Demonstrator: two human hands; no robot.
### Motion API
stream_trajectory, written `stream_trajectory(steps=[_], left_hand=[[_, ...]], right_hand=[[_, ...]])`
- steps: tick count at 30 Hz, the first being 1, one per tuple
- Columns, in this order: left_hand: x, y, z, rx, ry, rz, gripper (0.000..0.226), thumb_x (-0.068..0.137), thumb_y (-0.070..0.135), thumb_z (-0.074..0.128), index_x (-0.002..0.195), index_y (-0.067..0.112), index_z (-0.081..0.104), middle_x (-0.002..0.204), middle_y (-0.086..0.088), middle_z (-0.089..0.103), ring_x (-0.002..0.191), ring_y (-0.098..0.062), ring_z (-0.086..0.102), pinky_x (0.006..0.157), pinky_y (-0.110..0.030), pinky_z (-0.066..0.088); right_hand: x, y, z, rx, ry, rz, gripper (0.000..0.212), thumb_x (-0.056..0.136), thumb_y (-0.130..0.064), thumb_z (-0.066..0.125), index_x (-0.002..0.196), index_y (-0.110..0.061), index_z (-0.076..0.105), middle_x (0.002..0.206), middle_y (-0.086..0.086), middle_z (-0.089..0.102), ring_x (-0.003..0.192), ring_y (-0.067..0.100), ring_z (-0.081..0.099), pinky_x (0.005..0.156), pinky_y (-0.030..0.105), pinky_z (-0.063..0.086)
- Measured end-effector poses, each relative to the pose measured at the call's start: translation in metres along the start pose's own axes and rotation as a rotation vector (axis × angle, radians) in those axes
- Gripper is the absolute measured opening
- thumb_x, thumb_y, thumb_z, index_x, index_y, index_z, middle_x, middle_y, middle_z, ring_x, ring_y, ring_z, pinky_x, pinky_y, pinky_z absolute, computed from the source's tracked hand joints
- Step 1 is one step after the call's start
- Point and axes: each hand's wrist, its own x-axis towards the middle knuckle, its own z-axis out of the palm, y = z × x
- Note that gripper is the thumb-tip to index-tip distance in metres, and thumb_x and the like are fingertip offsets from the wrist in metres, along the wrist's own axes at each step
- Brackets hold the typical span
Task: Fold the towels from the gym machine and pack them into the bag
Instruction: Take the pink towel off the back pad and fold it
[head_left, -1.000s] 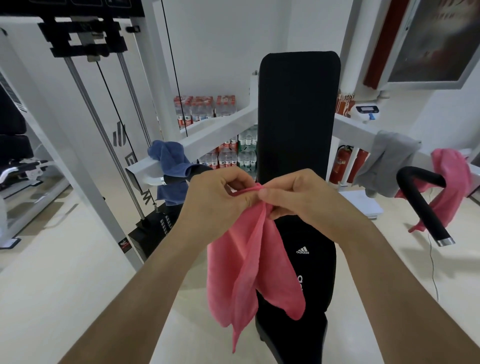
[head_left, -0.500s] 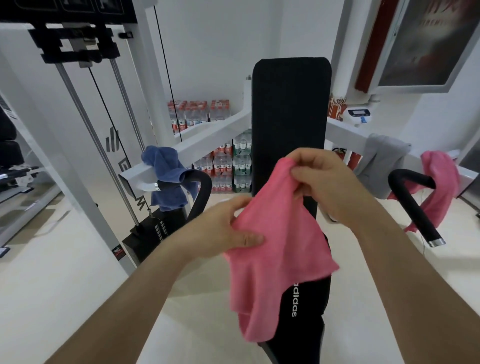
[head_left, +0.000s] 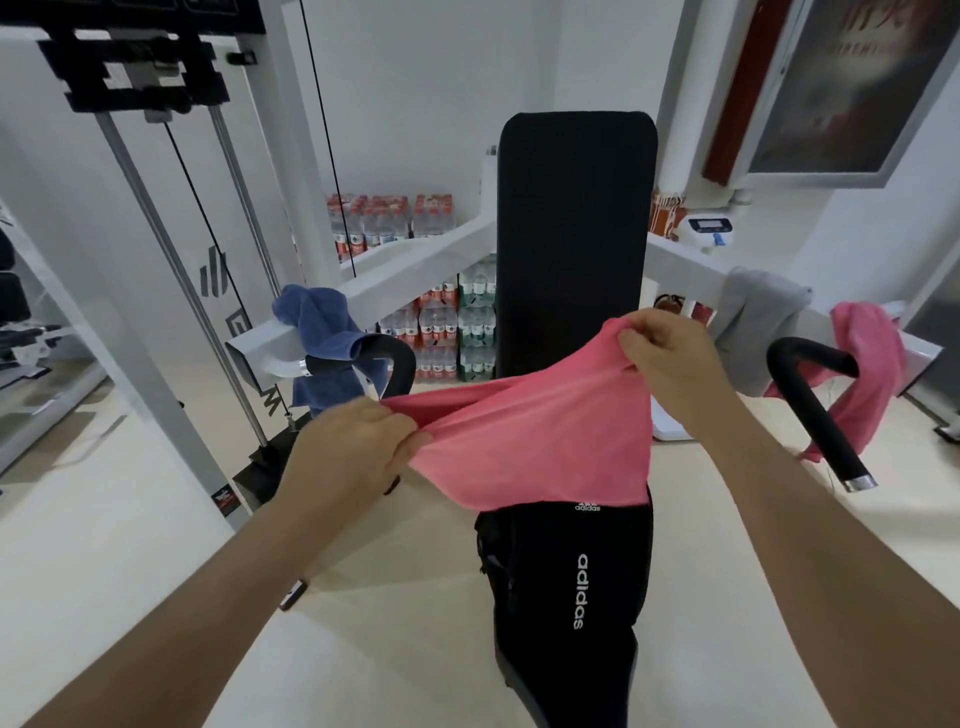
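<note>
Two hands held one pink towel (head_left: 535, 441) stretched between them in the head view, in front of the black backrest pad (head_left: 574, 234) of the white machine (head_left: 415, 260). The left hand (head_left: 358, 447) pinched the towel's lower left end, its fingers curled round gathered cloth. The right hand (head_left: 670, 364), higher and to the right, gripped the opposite end with curled fingers. The cloth sagged between the two grips, and its lower edge overlapped the top of the black bag (head_left: 571, 597) in this view. The bag stood below the pad and bore white lettering; whether its mouth was open could not be told. Three further towels hung on the machine. A blue towel (head_left: 322, 332) was draped over the left arm, beside the left black handle (head_left: 400, 364). A grey towel (head_left: 753, 322) hung over the right arm, and a second pink towel (head_left: 867, 364) hung just beyond it, behind the right black handle (head_left: 815, 410). Packs of bottled water (head_left: 389, 218) were stacked against the far wall.
</note>
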Motion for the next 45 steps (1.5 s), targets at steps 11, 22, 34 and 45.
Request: stream_trajectory(steps=[11,22,34,45], left_hand=[[0.014,-0.023,-0.019,-0.548,-0.06,-0.427,0.012,0.075,0.038,0.077,0.07,0.028,0.075,0.055,0.019,0.064,0.057,-0.004,0.062,0.06,-0.017,0.051],[0.014,-0.039,-0.027,-0.598,-0.105,-0.463,0.019,0.08,0.027,0.074,0.096,0.036,0.069,0.081,0.007,0.068,0.073,-0.005,0.061,0.068,-0.015,0.045],[0.018,-0.043,-0.023,-1.586,-0.074,-0.824,0.015,0.083,0.028,0.067,0.095,0.022,0.075,0.1,-0.009,0.071,0.082,-0.018,0.063,0.067,-0.031,0.055],[0.046,0.032,-0.08,-0.845,-0.079,-0.209,0.016,0.087,0.018,0.065,0.084,0.033,0.071,0.084,0.007,0.071,0.077,-0.001,0.065,0.07,-0.009,0.049]], right_hand=[[-0.009,0.01,0.013,0.181,0.303,0.037,0.007,0.097,-0.004,0.05,0.102,-0.009,0.054,0.103,0.012,0.057,0.075,0.005,0.059,0.053,0.006,0.049],[-0.002,0.006,0.006,0.264,-0.053,0.319,0.012,0.1,-0.013,0.047,0.104,-0.01,0.058,0.094,0.004,0.054,0.065,0.017,0.057,0.046,0.023,0.051],[-0.019,0.015,0.016,0.797,-0.113,0.554,0.013,0.092,-0.01,0.061,0.101,-0.001,0.065,0.104,0.014,0.062,0.083,0.018,0.064,0.053,0.023,0.056],[-0.035,-0.028,0.007,0.308,-0.064,0.205,0.011,0.089,-0.018,0.067,0.081,-0.013,0.074,0.079,0.002,0.071,0.082,0.019,0.072,0.067,0.032,0.061]])
